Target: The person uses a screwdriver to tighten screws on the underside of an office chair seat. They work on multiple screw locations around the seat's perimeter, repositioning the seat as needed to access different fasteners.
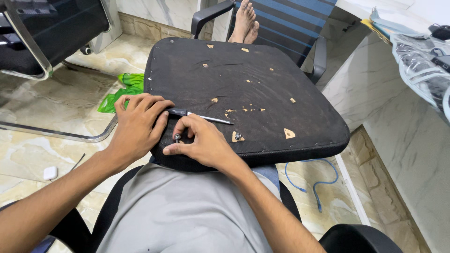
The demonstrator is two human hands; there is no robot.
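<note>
Pinching a small bolt (pixel 177 137) at the seat pad (pixel 262 79) edge, the right hand (pixel 206 145) could fumble it; left hand (pixel 136 126), grip flat and open, steadies the pad beside a loose screwdriver (pixel 201 115)

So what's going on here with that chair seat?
A person seated in a chair has an upturned black seat pad on their lap. The right hand pinches a bolt near the front edge. The left hand rests on the pad beside a screwdriver lying there. Another bolt sits nearby.
</note>
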